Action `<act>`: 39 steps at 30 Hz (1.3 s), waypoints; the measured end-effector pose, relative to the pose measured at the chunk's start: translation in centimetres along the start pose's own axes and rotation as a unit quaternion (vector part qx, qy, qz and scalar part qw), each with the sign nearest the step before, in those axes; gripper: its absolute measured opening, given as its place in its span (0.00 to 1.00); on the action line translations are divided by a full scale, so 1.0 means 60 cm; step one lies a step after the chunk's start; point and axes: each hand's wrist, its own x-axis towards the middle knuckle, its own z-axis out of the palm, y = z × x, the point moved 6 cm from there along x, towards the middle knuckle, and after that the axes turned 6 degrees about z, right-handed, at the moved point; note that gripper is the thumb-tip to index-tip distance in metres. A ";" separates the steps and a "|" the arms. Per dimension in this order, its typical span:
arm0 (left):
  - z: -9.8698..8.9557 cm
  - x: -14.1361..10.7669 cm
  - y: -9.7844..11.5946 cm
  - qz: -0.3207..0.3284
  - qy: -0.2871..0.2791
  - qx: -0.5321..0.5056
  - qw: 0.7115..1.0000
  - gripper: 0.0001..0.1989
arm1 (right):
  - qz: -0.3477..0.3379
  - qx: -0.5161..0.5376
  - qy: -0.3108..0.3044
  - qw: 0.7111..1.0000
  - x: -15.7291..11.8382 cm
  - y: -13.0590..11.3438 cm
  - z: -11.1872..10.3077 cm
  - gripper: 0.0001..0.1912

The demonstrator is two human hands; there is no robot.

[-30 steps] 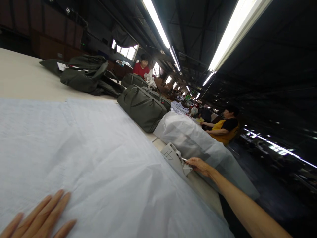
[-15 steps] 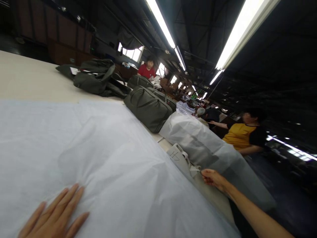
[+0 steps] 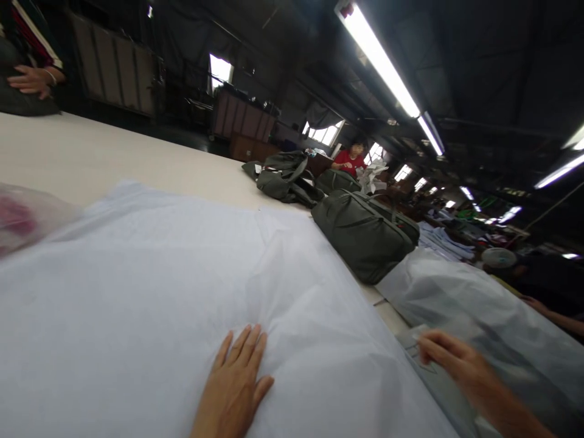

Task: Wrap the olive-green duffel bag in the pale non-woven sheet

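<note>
My left hand (image 3: 232, 386) lies flat on a large, thin white sheet (image 3: 150, 304), fingers stretched out. Soft creases run through the sheet beside the fingertips. Off the sheet's right edge is my right hand (image 3: 449, 359), blurred, its fingers curled into a pinch; what they hold, if anything, I cannot make out. It is over a pale grey-white piece (image 3: 435, 383) with dark pen lines, partly hidden by the hand. Alongside lies a translucent white plastic bag (image 3: 433, 274) with something darker showing through.
Dark green bags (image 3: 365, 231) stand beyond the sheet, with another limp green bag (image 3: 287, 176) behind. A clear plastic bag with pink inside (image 3: 18, 219) lies at left. A co-worker's hand (image 3: 34, 79) rests on a dark bag at the table's (image 3: 114, 152) far left. Another person in red (image 3: 349, 161) is behind.
The view has turned left, bringing in the co-worker's hand and pink-filled bag. My right hand has moved over the pen-marked piece; the small white fittings beside it no longer show. My left hand stays flat.
</note>
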 end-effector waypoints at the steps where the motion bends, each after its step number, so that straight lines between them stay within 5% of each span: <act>1: -0.001 0.000 0.001 0.004 0.003 0.002 1.000 0.27 | -0.035 0.003 -0.062 0.997 0.006 -0.067 0.069 0.17; 3: -0.002 0.000 0.001 0.018 0.018 0.014 1.000 0.27 | -0.080 0.022 -0.193 0.978 0.012 -0.175 0.205 0.14; 6: 0.004 -0.003 -0.001 0.038 0.047 0.036 0.997 0.29 | -0.180 0.032 -0.276 0.944 0.028 -0.279 0.355 0.09; 11: 0.035 -0.013 -0.009 0.070 0.070 0.036 0.994 0.35 | -0.233 0.067 -0.314 0.918 0.080 -0.343 0.477 0.07; 23: 0.055 -0.015 -0.015 0.092 0.107 0.065 0.988 0.33 | -0.150 0.263 -0.326 0.896 0.186 -0.435 0.554 0.17; 31: 0.063 -0.015 -0.018 0.110 0.121 0.108 0.981 0.34 | -0.131 0.183 -0.327 0.918 0.244 -0.438 0.577 0.10; 39: 0.059 -0.017 -0.016 0.110 0.126 0.099 0.981 0.35 | -0.138 0.155 -0.360 0.910 0.233 -0.461 0.604 0.05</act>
